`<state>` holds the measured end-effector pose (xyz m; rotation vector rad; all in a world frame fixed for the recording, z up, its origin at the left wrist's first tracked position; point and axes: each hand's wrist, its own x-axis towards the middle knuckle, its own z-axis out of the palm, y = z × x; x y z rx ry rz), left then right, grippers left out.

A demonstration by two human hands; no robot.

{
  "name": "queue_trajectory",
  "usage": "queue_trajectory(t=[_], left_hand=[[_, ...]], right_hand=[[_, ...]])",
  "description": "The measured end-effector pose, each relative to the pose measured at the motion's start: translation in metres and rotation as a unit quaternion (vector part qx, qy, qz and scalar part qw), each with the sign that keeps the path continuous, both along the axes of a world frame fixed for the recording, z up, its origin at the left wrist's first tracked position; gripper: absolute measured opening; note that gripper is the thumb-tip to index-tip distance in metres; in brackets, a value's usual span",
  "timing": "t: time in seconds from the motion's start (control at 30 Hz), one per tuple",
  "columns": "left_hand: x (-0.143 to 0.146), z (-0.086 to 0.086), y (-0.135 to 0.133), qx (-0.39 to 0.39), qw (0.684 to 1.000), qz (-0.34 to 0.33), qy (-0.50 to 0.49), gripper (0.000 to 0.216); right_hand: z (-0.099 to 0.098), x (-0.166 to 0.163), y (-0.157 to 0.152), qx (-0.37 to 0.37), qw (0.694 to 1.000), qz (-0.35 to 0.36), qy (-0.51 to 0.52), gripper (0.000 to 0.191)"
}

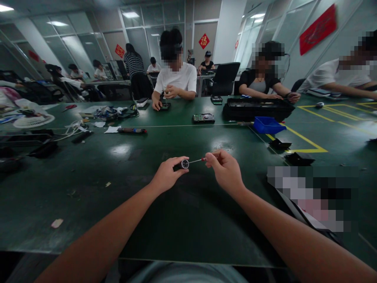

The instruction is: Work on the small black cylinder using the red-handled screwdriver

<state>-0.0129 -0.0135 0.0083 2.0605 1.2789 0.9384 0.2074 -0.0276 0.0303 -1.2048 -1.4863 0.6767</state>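
Your left hand [166, 175] was closed around a small dark cylinder [183, 164], held just above the green desk [118, 184]. Your right hand [224, 169] pinched a thin red-handled screwdriver [196, 160], its tip at the cylinder's open end. A blue bin [267, 125] sat well beyond.

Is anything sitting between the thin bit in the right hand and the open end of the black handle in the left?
Nothing visible. The right hand pinches a thin red-collared metal bit, its tip at the silver-ringed mouth of the black cylindrical handle gripped by the left hand, above the green table.
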Motion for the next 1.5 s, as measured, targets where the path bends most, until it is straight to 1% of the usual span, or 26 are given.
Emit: queue_trajectory(t=[0.07, 0.13, 0.23, 0.33, 0.43, 0.5, 0.6, 0.63, 0.7, 0.77, 0.87, 0.93, 1.0, 1.07, 1.17, 1.27, 1.37, 1.43, 1.5], left_hand=[[0.0, 0.001, 0.0, 0.001, 1.0, 0.002, 0.005, 0.041], [0.001, 0.001, -0.001, 0.004, 1.0, 0.001, 0.015, 0.041], [0.001, 0.002, -0.001, 0.01, 1.0, -0.005, 0.029, 0.04], [0.001, 0.002, -0.001, 0.015, 0.999, -0.006, 0.031, 0.04], [0.0, 0.001, 0.0, 0.017, 0.999, -0.005, 0.034, 0.04], [0.0, 0.001, 0.0, 0.02, 0.999, -0.005, 0.034, 0.04], [0.0, 0.001, 0.0, 0.022, 0.999, -0.005, 0.034, 0.039], [0.0, 0.001, 0.0, 0.021, 0.999, -0.006, 0.035, 0.039], [0.0, -0.001, 0.001, 0.019, 0.999, -0.008, 0.036, 0.04], [0.0, -0.003, 0.001, 0.021, 0.999, -0.008, 0.034, 0.04], [-0.001, -0.005, 0.002, 0.024, 0.999, -0.005, 0.032, 0.04], [-0.001, -0.005, 0.002, 0.022, 0.999, -0.005, 0.032, 0.04], [0.0, -0.004, 0.002, 0.021, 0.999, -0.005, 0.03, 0.04], [0.0, -0.002, 0.002, 0.019, 0.999, -0.001, 0.028, 0.04], [0.0, -0.001, 0.002, 0.017, 1.0, 0.004, 0.021, 0.04], [0.0, -0.002, 0.001, 0.02, 1.0, -0.004, 0.005, 0.04], [0.0, -0.002, 0.001, 0.037, 0.999, -0.026, -0.003, 0.042], [0.0, -0.001, 0.0, 0.05, 0.998, -0.038, 0.012, 0.041], [0.0, 0.002, -0.001, 0.053, 0.997, -0.038, 0.035, 0.04]], right_hand=[[0.004, 0.001, -0.002, 0.001, 0.999, -0.017, -0.039, 0.036], [0.007, 0.001, -0.004, 0.009, 0.998, -0.019, -0.06, 0.039], [0.004, 0.001, -0.004, 0.029, 0.997, -0.003, -0.07, 0.031], [-0.001, 0.001, -0.003, 0.039, 0.998, 0.031, -0.037, 0.017], [-0.002, 0.001, -0.003, 0.029, 0.997, 0.068, -0.012, 0.018], [0.0, 0.001, -0.003, 0.019, 0.997, 0.078, -0.017, 0.021], [0.002, 0.001, -0.003, -0.003, 0.998, 0.049, -0.049, 0.033], [0.002, 0.001, -0.002, -0.009, 0.998, 0.04, -0.056, 0.033], [0.0, 0.001, -0.002, -0.014, 0.998, 0.04, -0.054, 0.027], [-0.002, 0.001, -0.002, -0.008, 0.998, 0.059, -0.037, 0.024], [-0.004, 0.001, -0.002, 0.0, 0.997, 0.077, -0.03, 0.026], [-0.004, 0.001, -0.003, 0.003, 0.997, 0.068, -0.043, 0.03], [-0.005, 0.001, -0.003, 0.007, 0.998, 0.054, -0.044, 0.026], [-0.008, 0.0, -0.001, 0.006, 0.999, 0.051, -0.005, 0.021], [-0.012, -0.003, 0.002, -0.006, 0.993, 0.07, 0.09, 0.017], [-0.014, -0.006, 0.005, -0.03, 0.979, 0.089, 0.182, 0.022], [-0.012, -0.005, 0.009, -0.075, 0.955, 0.088, 0.275, 0.028], [-0.01, -0.002, 0.012, -0.113, 0.941, 0.095, 0.305, 0.031], [-0.009, 0.002, 0.016, -0.136, 0.936, 0.101, 0.31, 0.033]])
